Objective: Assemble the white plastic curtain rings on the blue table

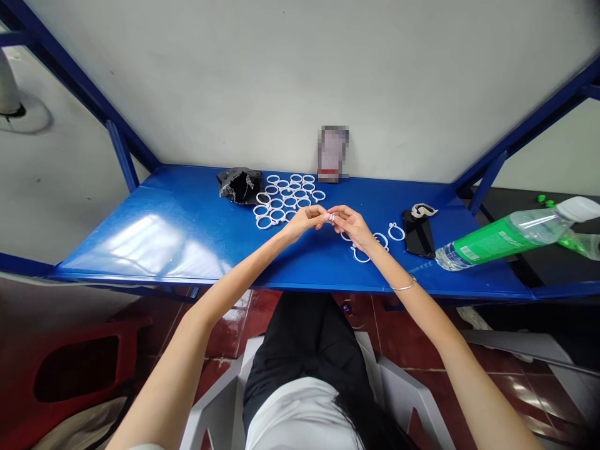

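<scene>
My left hand (305, 221) and my right hand (351, 226) meet above the blue table, fingertips pinched together. Between them is a small white piece (332, 217), mostly covered by the fingers; whether it belongs to a ring I cannot tell. Left of my hands, several white curtain rings (276, 204) with small eyelets lie grouped in rows. A few more rings (360, 254) lie beneath and beside my right hand and wrist, partly hidden by it. Farther right, a single ring (396, 232) lies apart.
A crumpled black plastic bag (240, 185) lies open at the back left of the blue table (117, 231). A blurred upright item (333, 153) leans on the wall. At right are a black phone (419, 235), an off-white strap-like item (424, 210) and a green-labelled bottle (506, 237).
</scene>
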A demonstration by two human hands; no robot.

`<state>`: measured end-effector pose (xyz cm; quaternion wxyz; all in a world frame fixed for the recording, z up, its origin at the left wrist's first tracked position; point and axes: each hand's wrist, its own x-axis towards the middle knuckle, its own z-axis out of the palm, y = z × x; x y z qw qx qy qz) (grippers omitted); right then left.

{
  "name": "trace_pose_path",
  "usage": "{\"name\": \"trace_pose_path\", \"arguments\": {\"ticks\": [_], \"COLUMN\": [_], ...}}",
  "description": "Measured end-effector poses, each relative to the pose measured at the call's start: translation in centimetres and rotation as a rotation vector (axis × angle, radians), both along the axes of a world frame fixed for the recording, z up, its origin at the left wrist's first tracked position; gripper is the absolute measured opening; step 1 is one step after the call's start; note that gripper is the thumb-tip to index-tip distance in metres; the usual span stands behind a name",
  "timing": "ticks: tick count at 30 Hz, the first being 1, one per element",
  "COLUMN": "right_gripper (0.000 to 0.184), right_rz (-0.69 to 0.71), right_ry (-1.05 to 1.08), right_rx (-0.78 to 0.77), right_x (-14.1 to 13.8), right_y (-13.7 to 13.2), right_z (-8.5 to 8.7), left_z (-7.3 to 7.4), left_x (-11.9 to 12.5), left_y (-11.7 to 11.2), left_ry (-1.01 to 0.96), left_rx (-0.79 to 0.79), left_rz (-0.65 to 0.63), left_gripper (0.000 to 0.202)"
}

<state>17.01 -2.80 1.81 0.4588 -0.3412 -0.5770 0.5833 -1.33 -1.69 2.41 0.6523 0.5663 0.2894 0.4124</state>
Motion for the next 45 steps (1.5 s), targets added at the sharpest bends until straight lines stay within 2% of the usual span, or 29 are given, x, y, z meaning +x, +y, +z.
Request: {"name": "trace_pose_path", "arguments": {"ticks": [7,15,22,27,31,38,45], "right_gripper": [0.037,0.041,0.045,0.042,0.037,0.035,0.033], "right_rz": [0.004,0.054,-0.009,-0.153,-0.226,-0.244,-0.220], "right_ry": [-0.054,-0.113,-0.158,-0.224,-0.298,-0.290,-0.241], "right_rx": [0.078,0.129,0.142,0.239,0.302,0.316,0.272], "right_x": [0.0,0.0,0.0,0.0,0.0,0.0,0.0], "right_y": [-0.1,-0.3,-0.6,-0.7,-0.6,-0.7,-0.6], "right_z": [-0.1,0.0,0.5,0.4,-0.1,-0.1,-0.6], "left_z": [0.1,-0.1,-0.2,-0.3,-0.3,-0.3,-1.1], "left_x": [0.0,-0.3,-0.1,0.0,0.3,0.6,0.6], "left_y": [-0.1,0.0,0.2,0.0,-0.5,-1.2,-1.0], "left_ry": [0.017,0.048,0.044,0.089,0.198,0.379,0.462], "left_rx": [-0.007,-0.014,0.026,0.162,0.347,0.722,0.820], "left_rz": [-0.009,-0.051,0.096,0.158,0.220,0.348,0.398], "left_gripper": [0.048,0.047,0.050,0.045,0.044,0.034,0.027]}}
